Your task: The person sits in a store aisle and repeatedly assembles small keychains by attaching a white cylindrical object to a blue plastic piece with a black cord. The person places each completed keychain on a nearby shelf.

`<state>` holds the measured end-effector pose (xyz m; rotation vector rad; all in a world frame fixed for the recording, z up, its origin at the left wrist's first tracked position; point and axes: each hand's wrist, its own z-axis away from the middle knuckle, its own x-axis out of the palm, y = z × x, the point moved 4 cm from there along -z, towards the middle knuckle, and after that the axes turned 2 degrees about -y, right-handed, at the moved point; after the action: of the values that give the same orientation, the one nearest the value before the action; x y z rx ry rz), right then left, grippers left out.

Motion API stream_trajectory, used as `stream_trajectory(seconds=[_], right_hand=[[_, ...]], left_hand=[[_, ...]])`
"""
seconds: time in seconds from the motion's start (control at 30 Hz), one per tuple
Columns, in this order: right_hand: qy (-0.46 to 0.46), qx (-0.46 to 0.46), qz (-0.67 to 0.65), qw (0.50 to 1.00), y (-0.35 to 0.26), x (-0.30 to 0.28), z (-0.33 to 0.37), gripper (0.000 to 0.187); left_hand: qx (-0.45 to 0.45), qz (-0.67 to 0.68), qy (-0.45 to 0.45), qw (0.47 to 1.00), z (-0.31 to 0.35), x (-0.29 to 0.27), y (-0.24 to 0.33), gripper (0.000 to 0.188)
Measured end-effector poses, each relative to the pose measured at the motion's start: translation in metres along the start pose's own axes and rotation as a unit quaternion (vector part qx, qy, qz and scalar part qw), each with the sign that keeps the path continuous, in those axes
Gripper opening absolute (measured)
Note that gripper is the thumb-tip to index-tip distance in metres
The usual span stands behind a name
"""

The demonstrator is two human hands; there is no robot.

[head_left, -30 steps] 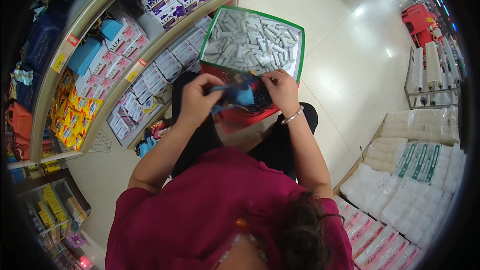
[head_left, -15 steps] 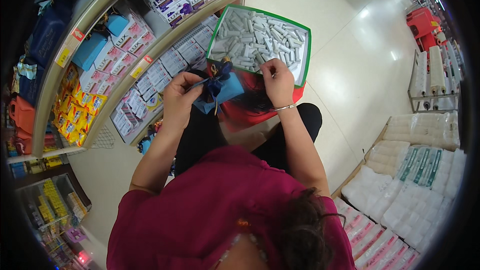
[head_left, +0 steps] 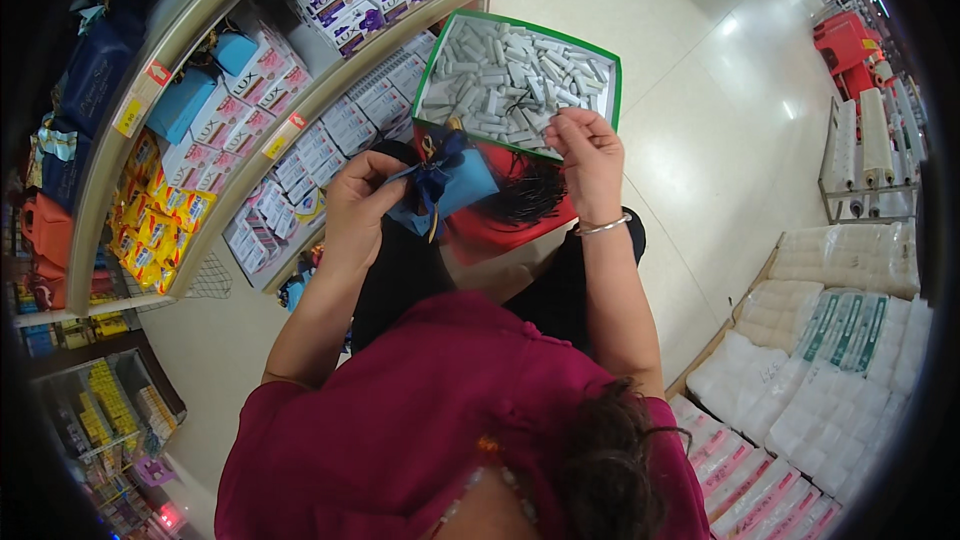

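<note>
Above the lap, the left hand (head_left: pixel 362 202) pinches a blue pouch (head_left: pixel 452 186) with a dark ribbon, tilted up toward the right. Just beside it, the right hand (head_left: pixel 592 155) hovers, fingers curled, over the green-rimmed box (head_left: pixel 612 90).

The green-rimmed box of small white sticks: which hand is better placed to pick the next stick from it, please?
Probably the right hand: it hovers at the green-rimmed box, fingers free, while the left hand holds the blue pouch.

A shop: stocked shelves (head_left: pixel 250 130) with price tags, stacked packs (head_left: pixel 840 340).
</note>
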<state>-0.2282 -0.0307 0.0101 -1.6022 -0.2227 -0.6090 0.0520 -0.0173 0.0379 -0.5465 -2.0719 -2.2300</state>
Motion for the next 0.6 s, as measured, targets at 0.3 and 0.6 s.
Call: stream_trajectory(seconds=[0.3,0.6], right_hand=[[-0.072,-0.064,-0.150,0.984,-0.072,-0.003,0.029,0.011],[-0.052,-0.062,0.020,0.996,-0.098,-0.002,0.072,0.004]], left_hand=[[0.000,-0.124,-0.057,0.991,-0.040,0.044,-0.022,0.010],[-0.033,-0.267,-0.123,0.955,-0.048,0.065,-0.050,0.016]])
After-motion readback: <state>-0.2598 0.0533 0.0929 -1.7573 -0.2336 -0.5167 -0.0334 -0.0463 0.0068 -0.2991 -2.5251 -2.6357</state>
